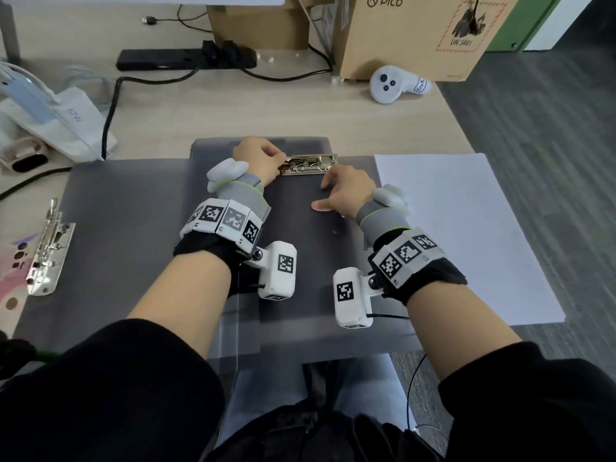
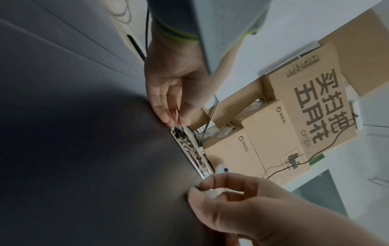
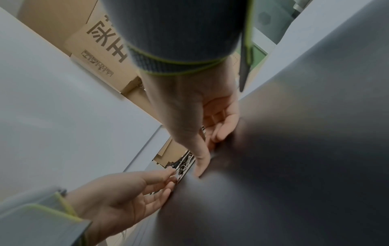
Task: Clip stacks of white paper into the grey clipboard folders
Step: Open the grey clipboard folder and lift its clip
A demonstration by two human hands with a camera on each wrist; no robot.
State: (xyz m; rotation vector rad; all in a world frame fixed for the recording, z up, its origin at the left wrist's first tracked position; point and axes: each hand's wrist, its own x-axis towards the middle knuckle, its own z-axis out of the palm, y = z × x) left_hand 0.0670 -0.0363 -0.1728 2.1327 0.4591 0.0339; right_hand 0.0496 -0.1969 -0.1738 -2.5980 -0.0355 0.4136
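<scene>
A dark grey clipboard folder (image 1: 310, 238) lies open in front of me, its brass-coloured metal clip (image 1: 311, 164) at the far edge. My left hand (image 1: 281, 158) pinches the left end of that clip (image 2: 189, 149); in the left wrist view its fingertips (image 2: 168, 119) hold a thin lever. My right hand (image 1: 325, 191) rests on the folder just below the clip's right end, thumb flat and fingertips pressing the grey board (image 3: 273, 183). It holds nothing. The stack of white paper (image 1: 460, 235) lies to the right, untouched.
Another open grey folder (image 1: 133, 221) lies to the left, its silver clip (image 1: 46, 251) at the table's left edge. Beyond are a white controller (image 1: 388, 85), cardboard boxes (image 1: 410, 31), a black power strip (image 1: 186, 58) with cables, and white items (image 1: 50, 121) at far left.
</scene>
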